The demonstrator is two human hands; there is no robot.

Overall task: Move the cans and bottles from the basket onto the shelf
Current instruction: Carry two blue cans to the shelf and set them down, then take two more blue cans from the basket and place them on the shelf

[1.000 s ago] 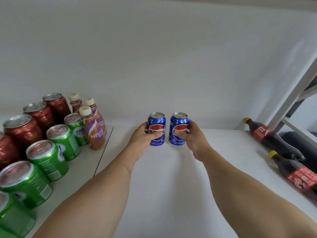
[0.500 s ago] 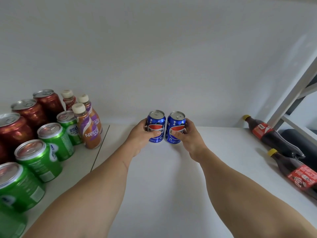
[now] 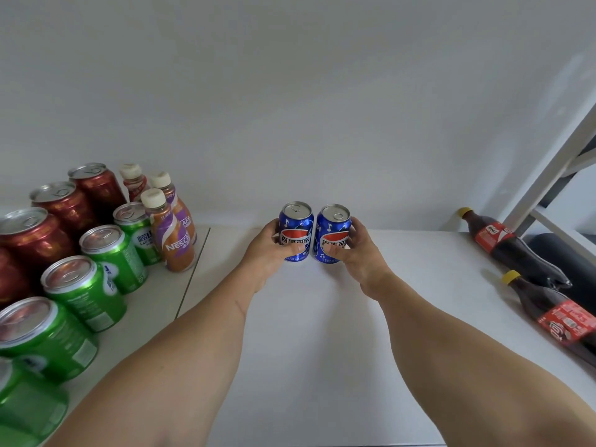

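Gripping one blue can in each hand, you hold the pair upright at the back of the white shelf (image 3: 322, 333), close to the wall. Your left hand (image 3: 269, 250) has its fingers curled round the left can (image 3: 296, 232), thumb across the front of the label; your right hand (image 3: 358, 253) wraps the right can (image 3: 332, 233) the same way. Both cans stand side by side, nearly touching, and their bases sit at or just on the shelf; you cannot tell which. To your left stand green cans (image 3: 109, 253), red cans (image 3: 64, 204) and small coffee bottles (image 3: 174, 233), all upright in rows. To your right, two cola bottles (image 3: 503, 246) lie on their sides near the shelf's edge, beside the white frame (image 3: 554, 156).
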